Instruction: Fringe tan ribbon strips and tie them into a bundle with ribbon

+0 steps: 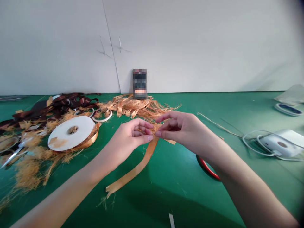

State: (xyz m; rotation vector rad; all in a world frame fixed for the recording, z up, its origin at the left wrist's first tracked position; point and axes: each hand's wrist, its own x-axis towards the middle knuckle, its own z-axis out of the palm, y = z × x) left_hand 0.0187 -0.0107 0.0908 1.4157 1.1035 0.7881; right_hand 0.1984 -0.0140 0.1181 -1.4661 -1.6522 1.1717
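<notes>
left hand [133, 134] and right hand [182, 129] closed in a pinch, apparently on a gold satin ribbon [140, 164] at centre; frayed strands [135, 107] heaped upper centre; white-flanged spool [71, 133] at left, ribbon left on it.

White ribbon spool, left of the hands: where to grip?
Grip the spool across its right rim from above, pinching the white flange and wound gold ribbon together. It lies on its side, and frayed fibres crowd its left and near edges.

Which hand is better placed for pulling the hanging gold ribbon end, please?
Probably the left hand: the loose end of the gold satin ribbon hangs down on its side, while the right hand sits farther away.
</notes>
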